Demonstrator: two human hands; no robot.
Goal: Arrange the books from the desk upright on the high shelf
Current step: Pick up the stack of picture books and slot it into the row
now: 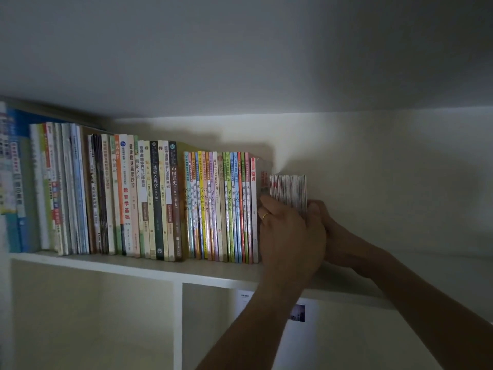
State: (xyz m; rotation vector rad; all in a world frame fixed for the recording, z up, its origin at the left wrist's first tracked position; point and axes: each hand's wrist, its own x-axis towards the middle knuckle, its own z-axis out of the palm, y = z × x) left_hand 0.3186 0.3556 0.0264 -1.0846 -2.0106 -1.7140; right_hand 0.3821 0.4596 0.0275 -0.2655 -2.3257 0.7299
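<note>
A long row of upright books (pixel 149 198) fills the high white shelf (pixel 149 269) from the far left to the middle. At the row's right end stands a small bundle of thin red-and-white booklets (pixel 288 189), upright and shorter than its neighbours. My left hand (pixel 289 233), with a gold ring on it, wraps round the front and left side of the bundle. My right hand (pixel 324 222) presses against the bundle's right side, largely hidden behind the left hand. The bundle's lower half is covered by my hands.
To the right of the bundle the shelf (pixel 426 265) runs on bare to the wall. Below are open white compartments split by a divider (pixel 177 324); a printed sheet with a small photo (pixel 298 313) hangs in the right one. The ceiling is close above.
</note>
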